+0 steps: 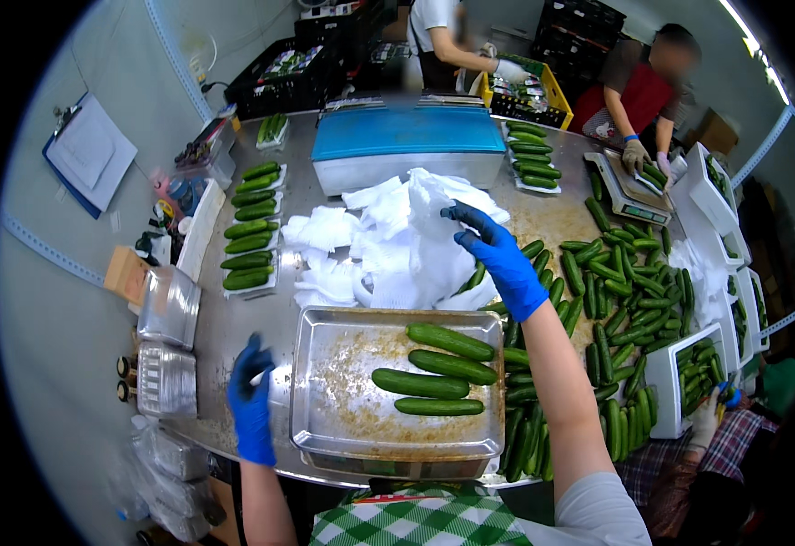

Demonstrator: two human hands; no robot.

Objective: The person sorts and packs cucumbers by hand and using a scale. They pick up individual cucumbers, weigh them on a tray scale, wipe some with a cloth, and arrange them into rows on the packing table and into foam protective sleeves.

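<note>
Raised over the right side of a heap of thin white netting-like sheets (384, 246), my right hand (504, 268) in a blue glove pinches the edge of one upright white sheet (427, 214). My left hand (254, 409), also blue-gloved, hovers beside the left rim of a metal tray (306, 391); its fingers are loosely curved and apart, with nothing in them. Several green cucumbers (429, 383) lie side by side in the stained tray. More loose cucumbers (616, 300) are heaped over the table right of the tray, some close beneath my right forearm.
Packed cucumber trays (250, 280) line the table's left side. A blue-lidded white box (407, 136) stands behind the heap. Clear plastic containers (168, 305) are stacked at the left edge. At right are white bins (666, 378) and a scale (632, 196), where a person in gloves works.
</note>
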